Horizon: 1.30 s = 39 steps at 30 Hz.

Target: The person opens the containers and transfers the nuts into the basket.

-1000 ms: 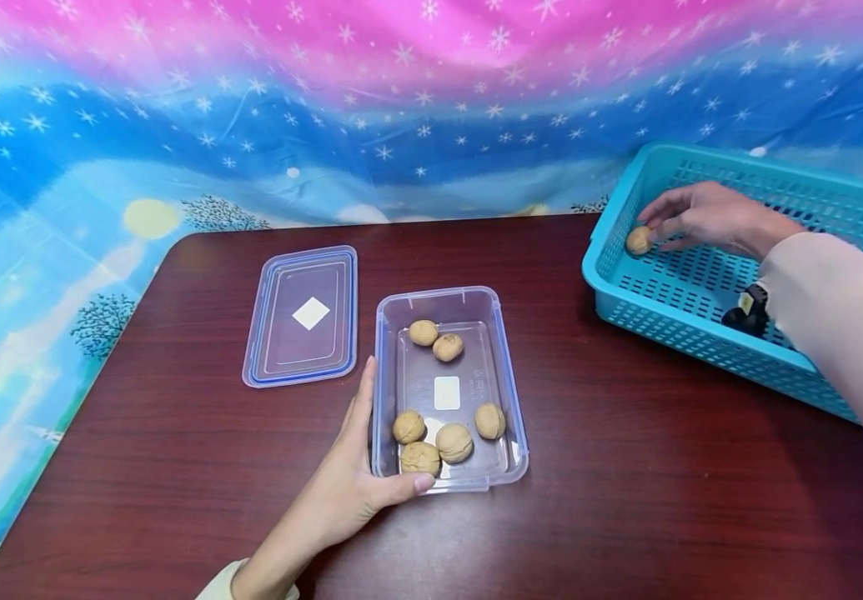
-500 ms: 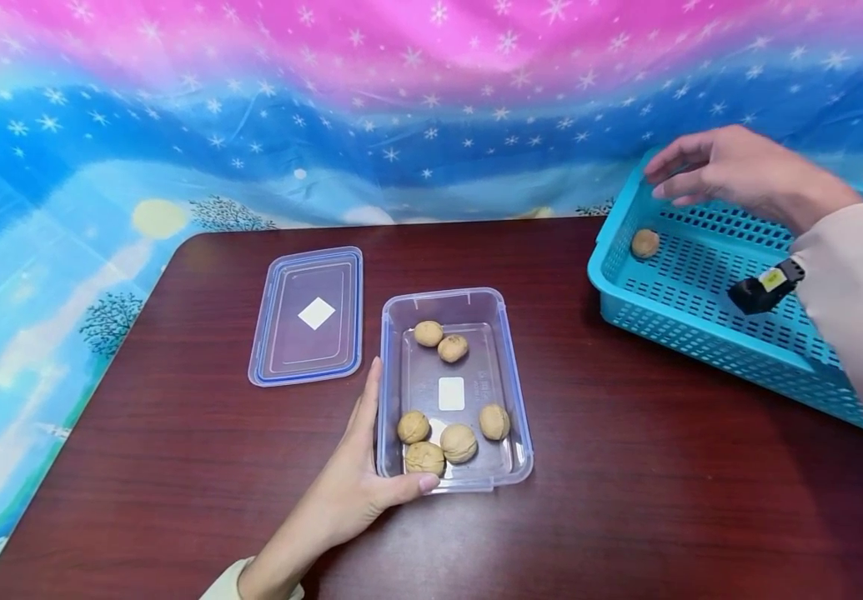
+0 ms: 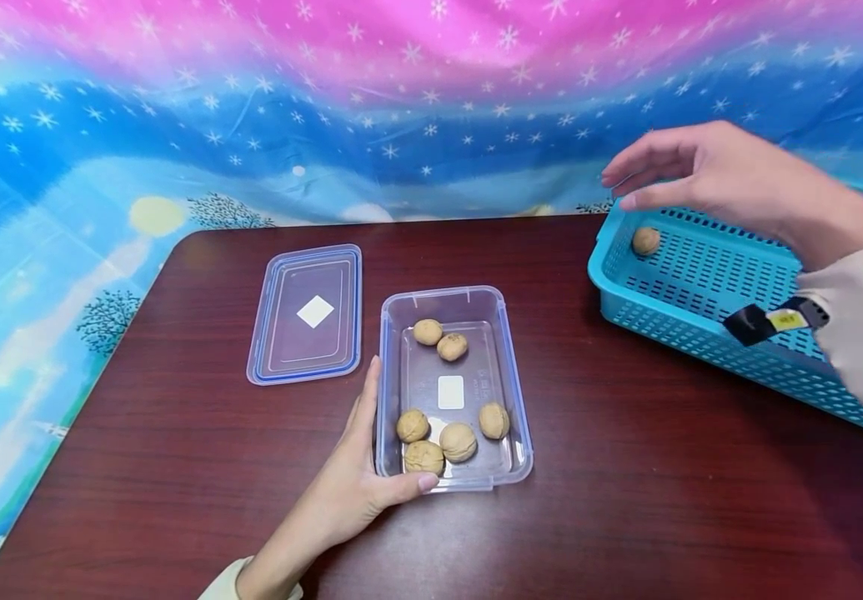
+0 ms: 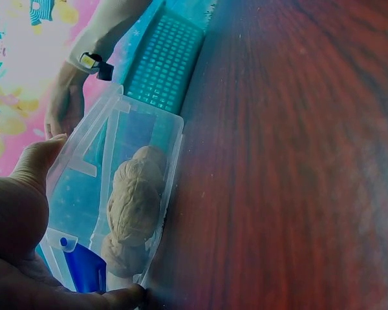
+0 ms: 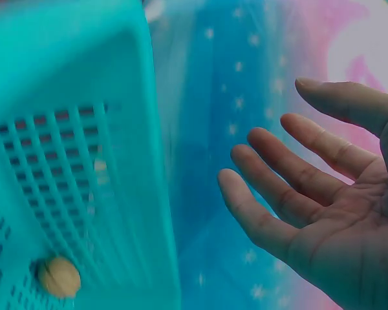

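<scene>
A clear plastic food container [image 3: 476, 375] with a blue-edged rim stands on the table, several walnuts [image 3: 458, 442] lying in it. My left hand [image 3: 344, 492] grips its near left corner, thumb over the front rim and fingers along the left wall. In the left wrist view, walnuts [image 4: 134, 210] show through the container's side wall. Above the left end of a turquoise basket [image 3: 671, 329] hovers my right hand [image 3: 739, 179]. Its fingers are spread and hold nothing in the right wrist view. One walnut [image 3: 645, 241] sits in the basket's left corner.
The container's lid [image 3: 308, 315] lies flat on the dark wooden table [image 3: 626, 483], left of the container. Behind the table hangs a pink and blue snowflake cloth [image 3: 401, 108]. A small black camera [image 3: 772, 321] is strapped at the right wrist.
My right hand was touching the walnut in the basket; it has let go and risen, then shifted left and nearer. The walnut stays in the corner. My left hand keeps its grip.
</scene>
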Each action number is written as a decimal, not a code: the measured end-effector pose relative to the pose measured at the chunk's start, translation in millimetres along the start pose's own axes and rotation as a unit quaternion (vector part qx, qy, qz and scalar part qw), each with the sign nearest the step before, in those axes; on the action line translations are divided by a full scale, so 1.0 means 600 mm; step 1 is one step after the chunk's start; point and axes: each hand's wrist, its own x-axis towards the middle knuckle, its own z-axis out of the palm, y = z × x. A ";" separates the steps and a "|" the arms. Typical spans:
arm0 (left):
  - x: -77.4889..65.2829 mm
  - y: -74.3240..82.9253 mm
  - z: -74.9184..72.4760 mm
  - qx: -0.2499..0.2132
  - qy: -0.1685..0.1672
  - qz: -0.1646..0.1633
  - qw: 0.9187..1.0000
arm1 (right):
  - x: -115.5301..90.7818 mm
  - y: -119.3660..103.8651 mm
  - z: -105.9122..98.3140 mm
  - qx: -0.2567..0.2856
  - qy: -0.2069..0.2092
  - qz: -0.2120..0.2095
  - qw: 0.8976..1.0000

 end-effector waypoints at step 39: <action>-0.001 -0.006 -0.001 -0.005 -0.001 0.002 1.000 | -0.017 -0.151 0.299 0.194 -0.140 -0.172 0.956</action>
